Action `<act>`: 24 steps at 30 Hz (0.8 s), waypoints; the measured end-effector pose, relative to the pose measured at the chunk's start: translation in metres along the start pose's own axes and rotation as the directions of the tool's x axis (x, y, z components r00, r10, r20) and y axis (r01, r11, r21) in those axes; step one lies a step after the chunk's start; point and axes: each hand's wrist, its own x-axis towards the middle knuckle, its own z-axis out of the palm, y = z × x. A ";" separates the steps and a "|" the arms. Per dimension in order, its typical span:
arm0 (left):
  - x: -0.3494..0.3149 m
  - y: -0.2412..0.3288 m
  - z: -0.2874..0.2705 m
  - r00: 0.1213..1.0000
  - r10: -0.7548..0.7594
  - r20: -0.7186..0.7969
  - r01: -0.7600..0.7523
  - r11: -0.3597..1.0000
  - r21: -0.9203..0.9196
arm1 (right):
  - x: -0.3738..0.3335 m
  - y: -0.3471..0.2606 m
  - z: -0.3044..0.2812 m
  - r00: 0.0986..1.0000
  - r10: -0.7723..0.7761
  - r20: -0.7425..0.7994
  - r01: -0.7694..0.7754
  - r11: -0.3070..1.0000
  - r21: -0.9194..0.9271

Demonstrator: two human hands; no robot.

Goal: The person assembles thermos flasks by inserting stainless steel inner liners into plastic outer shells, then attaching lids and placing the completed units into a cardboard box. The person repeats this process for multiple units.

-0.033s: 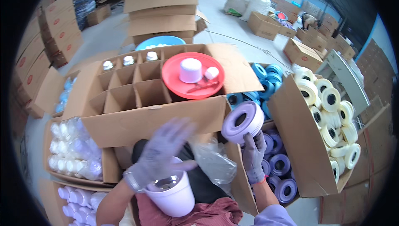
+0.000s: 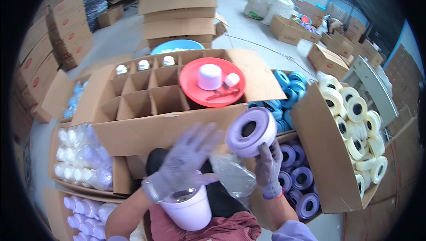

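My right hand [image 2: 269,165], in a grey-lilac glove, grips a lilac ring-shaped lid [image 2: 266,139] by its lower right rim. The lid is tilted, and its dark centre hole shows. My left hand [image 2: 184,159], gloved the same way and blurred by motion, hangs with fingers spread over a lilac tub [image 2: 186,211]. That tub rests in my lap, its mouth partly hidden by the hand, with something shiny and silvery inside. A crumpled clear plastic bag [image 2: 233,174] lies between the tub and my right hand.
Ahead stands a divided carton [image 2: 168,128] with silver-topped items in its far cells and a red plate [image 2: 188,83] on top. Open boxes at right hold lilac rings [image 2: 301,176], blue rings [image 2: 290,97] and cream rings [image 2: 356,108]. Bagged white-capped pieces [image 2: 77,176] and lilac pieces [image 2: 88,210] sit left.
The ring-shaped lid has come a little to the left in my right hand, closer to my left hand. My left hand has shifted slightly rightward; the whole view has moved a little too.
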 end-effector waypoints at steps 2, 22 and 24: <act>0.009 0.000 0.010 0.992 0.011 -0.127 -0.025 0.994 -0.109 | -0.013 -0.003 0.040 0.957 0.183 0.224 -0.230 0.950 0.210; -0.079 0.016 -0.026 0.683 -0.715 -0.151 0.241 0.415 -0.877 | -0.017 0.008 0.147 0.659 -0.302 0.689 0.590 0.775 -0.225; -0.078 0.001 -0.023 0.827 -0.243 -0.506 0.193 0.970 -0.149 | -0.001 0.030 0.139 0.575 -0.200 0.793 0.518 0.839 -0.164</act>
